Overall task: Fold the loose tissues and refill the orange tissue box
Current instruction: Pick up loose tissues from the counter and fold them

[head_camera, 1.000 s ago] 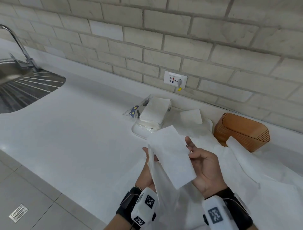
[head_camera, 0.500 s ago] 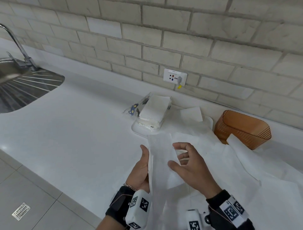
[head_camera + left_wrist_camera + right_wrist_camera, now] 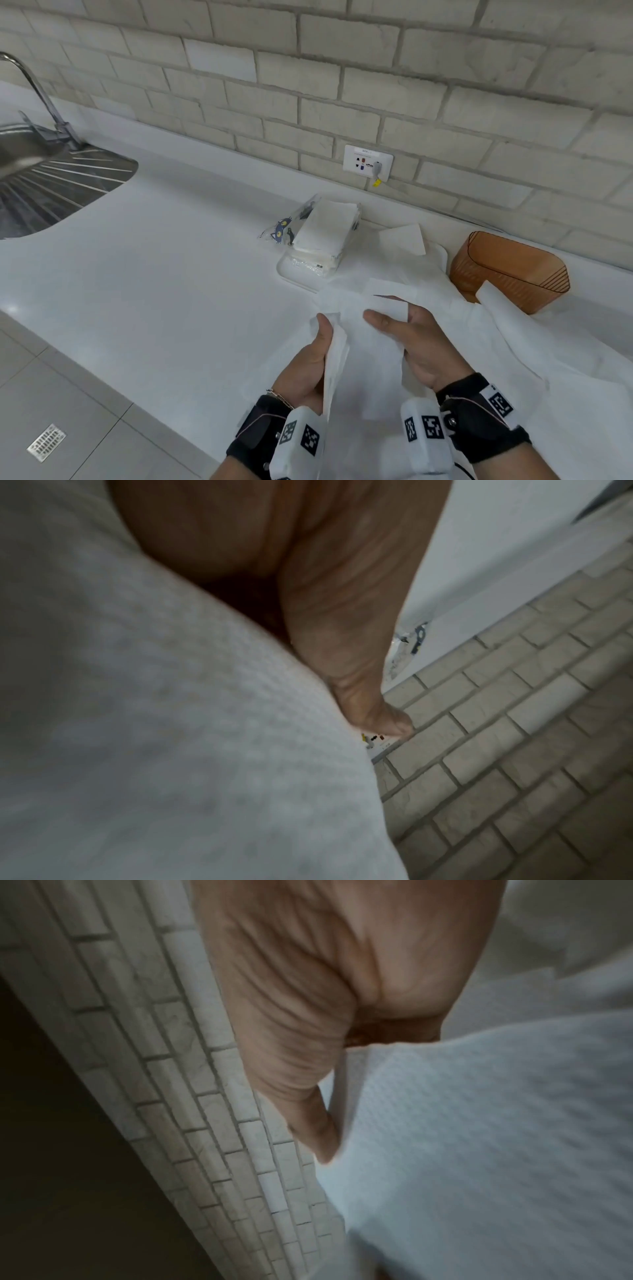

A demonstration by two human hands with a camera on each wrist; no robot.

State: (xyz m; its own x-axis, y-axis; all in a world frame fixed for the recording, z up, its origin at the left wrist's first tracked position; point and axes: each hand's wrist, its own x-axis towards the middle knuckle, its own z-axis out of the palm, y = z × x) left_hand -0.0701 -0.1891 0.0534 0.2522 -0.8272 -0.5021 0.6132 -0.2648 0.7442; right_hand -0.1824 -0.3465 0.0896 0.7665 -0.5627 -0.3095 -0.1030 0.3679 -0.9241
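Both hands clamped on one tissue (image 3: 368,342): left hand (image 3: 310,363), right hand (image 3: 423,346). Risk: thin sheet tears or creases crooked if pulled unevenly; orange tissue box (image 3: 510,270) unfilled.

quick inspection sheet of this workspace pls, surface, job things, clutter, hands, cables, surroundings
Surface: white smooth countertop, partly covered on the right by loose white tissue sheets.
Job's things: translucent orange ribbed tissue box by the wall, opening empty as far as seen; white textured tissue being folded; stack of folded white tissues in an opened clear wrapper on a white tray.
Clutter: nothing seen.
Hands: left hand grips the tissue's left edge; right hand pinches its right side, thumb on top.
Cables: white plug with a yellow tag in the white wall socket.
Surroundings: pale brick wall; steel sink with faucet at left; grey floor tiles.
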